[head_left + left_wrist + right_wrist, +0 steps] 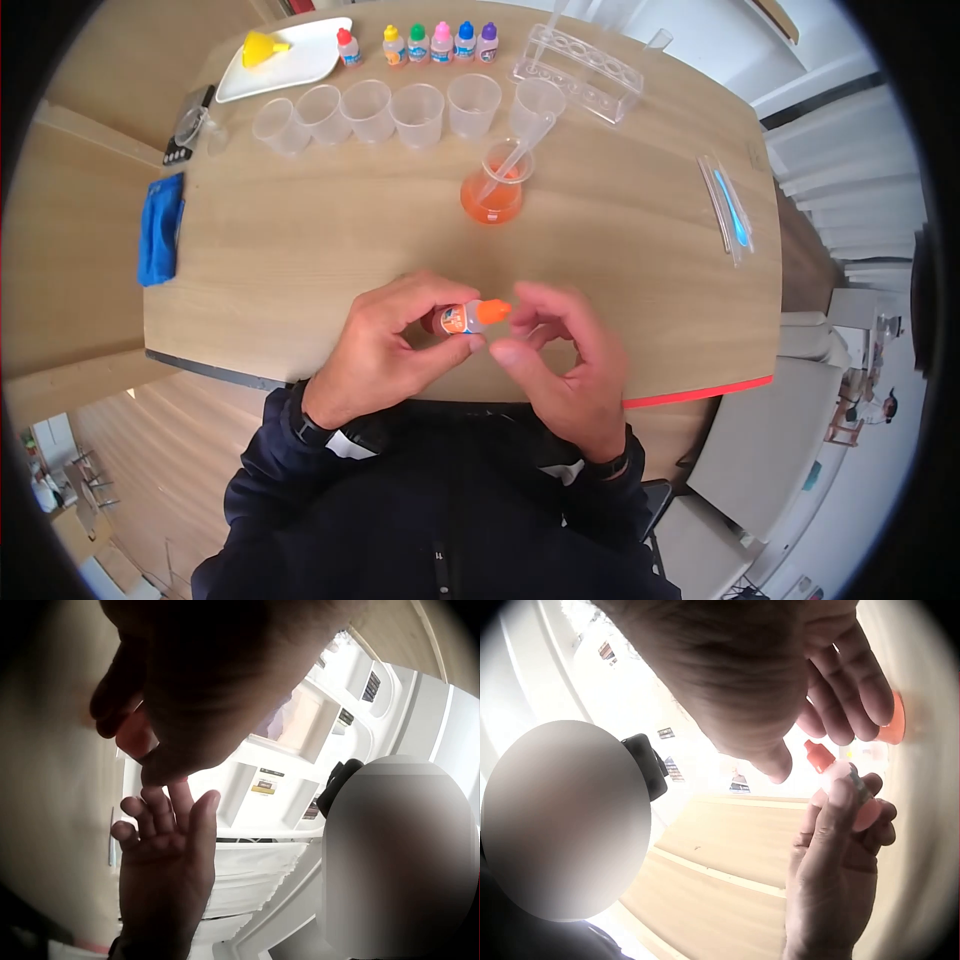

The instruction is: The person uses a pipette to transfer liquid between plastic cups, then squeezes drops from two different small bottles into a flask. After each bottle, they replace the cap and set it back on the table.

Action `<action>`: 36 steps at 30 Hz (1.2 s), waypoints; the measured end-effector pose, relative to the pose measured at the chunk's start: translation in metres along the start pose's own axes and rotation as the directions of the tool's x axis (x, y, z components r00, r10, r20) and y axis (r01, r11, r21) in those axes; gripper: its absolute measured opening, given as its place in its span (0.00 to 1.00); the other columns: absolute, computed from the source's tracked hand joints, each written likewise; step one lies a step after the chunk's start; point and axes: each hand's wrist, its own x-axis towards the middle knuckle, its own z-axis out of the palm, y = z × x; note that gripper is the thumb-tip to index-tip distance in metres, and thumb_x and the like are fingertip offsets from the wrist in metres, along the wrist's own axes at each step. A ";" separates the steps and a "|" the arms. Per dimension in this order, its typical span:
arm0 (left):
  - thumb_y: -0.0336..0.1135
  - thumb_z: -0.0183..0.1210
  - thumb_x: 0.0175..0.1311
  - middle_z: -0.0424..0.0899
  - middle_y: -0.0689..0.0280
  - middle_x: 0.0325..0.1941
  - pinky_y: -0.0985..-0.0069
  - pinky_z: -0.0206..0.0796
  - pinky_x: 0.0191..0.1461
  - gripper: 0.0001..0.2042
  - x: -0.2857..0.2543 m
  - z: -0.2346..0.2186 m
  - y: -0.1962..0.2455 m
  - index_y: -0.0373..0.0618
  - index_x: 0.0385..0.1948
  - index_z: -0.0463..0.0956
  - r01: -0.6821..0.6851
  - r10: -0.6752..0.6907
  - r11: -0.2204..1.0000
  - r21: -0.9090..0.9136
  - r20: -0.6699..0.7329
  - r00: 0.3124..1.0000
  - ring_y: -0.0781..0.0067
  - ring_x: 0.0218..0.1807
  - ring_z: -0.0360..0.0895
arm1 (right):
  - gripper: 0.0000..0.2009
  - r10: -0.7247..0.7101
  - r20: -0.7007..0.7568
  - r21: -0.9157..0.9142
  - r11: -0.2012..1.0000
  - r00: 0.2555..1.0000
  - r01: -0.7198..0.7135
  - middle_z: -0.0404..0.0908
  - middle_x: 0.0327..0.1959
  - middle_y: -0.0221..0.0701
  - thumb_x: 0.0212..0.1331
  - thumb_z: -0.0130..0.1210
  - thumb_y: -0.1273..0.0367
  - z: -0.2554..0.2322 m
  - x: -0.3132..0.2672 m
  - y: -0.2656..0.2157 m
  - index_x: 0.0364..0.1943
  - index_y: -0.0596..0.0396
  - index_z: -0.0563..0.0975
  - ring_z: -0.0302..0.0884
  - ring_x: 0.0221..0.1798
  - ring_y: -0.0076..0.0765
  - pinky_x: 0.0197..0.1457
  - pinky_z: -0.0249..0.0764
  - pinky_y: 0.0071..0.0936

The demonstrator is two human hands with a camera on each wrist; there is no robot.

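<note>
My left hand grips a small dropper bottle near the table's front edge, thumb and fingers round its body. Its orange cap is on and points toward the right hand. My right hand hovers beside that cap, fingers loosely bent and apart from it. In the right wrist view the cap shows below the right fingers, with the left hand holding the bottle. Beyond the hands stands a conical flask of orange liquid with a plastic pipette leaning in it.
Several clear plastic cups stand in a row behind the flask. Farther back are capped dropper bottles, a white tray with a yellow funnel, and a clear test tube rack. A blue cloth lies left, packaged tools right.
</note>
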 end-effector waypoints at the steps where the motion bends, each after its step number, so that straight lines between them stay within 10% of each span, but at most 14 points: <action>1: 0.21 0.76 0.62 0.89 0.63 0.44 0.72 0.81 0.46 0.17 0.000 0.001 0.001 0.38 0.53 0.87 -0.021 0.021 1.000 0.010 -0.008 1.000 0.72 0.42 0.85 | 0.16 -0.018 0.026 -0.022 1.000 1.000 0.019 0.89 0.42 0.33 0.66 0.76 0.70 0.000 0.003 0.000 0.53 0.60 0.86 0.86 0.39 0.28 0.42 0.80 0.25; 11: 0.22 0.79 0.57 0.90 0.60 0.44 0.67 0.82 0.43 0.20 -0.005 -0.005 0.005 0.38 0.53 0.89 -0.216 0.216 0.954 0.208 0.023 0.976 0.58 0.44 0.88 | 0.09 -0.015 0.189 -0.152 0.987 0.982 0.045 0.89 0.35 0.34 0.67 0.74 0.74 -0.002 0.007 0.000 0.47 0.59 0.87 0.86 0.32 0.31 0.36 0.79 0.26; 20: 0.23 0.81 0.56 0.91 0.59 0.44 0.69 0.81 0.45 0.22 -0.011 -0.015 0.006 0.38 0.55 0.89 -0.054 0.047 0.995 0.088 0.078 0.996 0.63 0.43 0.88 | 0.11 -0.256 0.251 -0.124 0.948 0.934 0.293 0.89 0.44 0.37 0.62 0.74 0.79 -0.001 0.017 -0.009 0.48 0.56 0.87 0.89 0.42 0.40 0.45 0.83 0.34; 26: 0.23 0.77 0.62 0.90 0.59 0.44 0.70 0.83 0.41 0.18 -0.010 -0.015 0.007 0.37 0.55 0.88 -0.116 0.108 0.986 0.121 0.068 0.992 0.64 0.41 0.89 | 0.16 0.003 0.362 -0.342 0.931 0.932 0.130 0.86 0.51 0.40 0.62 0.75 0.77 -0.014 0.013 -0.014 0.53 0.56 0.86 0.87 0.52 0.46 0.51 0.83 0.36; 29: 0.23 0.77 0.61 0.90 0.59 0.43 0.70 0.83 0.41 0.18 -0.010 -0.014 0.005 0.37 0.54 0.88 -0.138 0.129 0.980 0.144 0.069 0.989 0.64 0.40 0.89 | 0.16 -0.194 0.311 -0.195 0.945 0.930 0.262 0.86 0.51 0.40 0.62 0.75 0.77 -0.010 0.017 -0.014 0.53 0.56 0.86 0.87 0.51 0.46 0.51 0.83 0.35; 36: 0.22 0.77 0.61 0.89 0.60 0.43 0.69 0.83 0.41 0.18 -0.009 -0.013 0.007 0.38 0.54 0.88 -0.132 0.122 0.979 0.157 0.072 0.990 0.62 0.40 0.88 | 0.22 -0.027 0.364 -0.263 0.956 0.931 0.131 0.85 0.54 0.41 0.61 0.76 0.76 -0.018 0.011 -0.009 0.60 0.56 0.84 0.86 0.54 0.47 0.55 0.83 0.37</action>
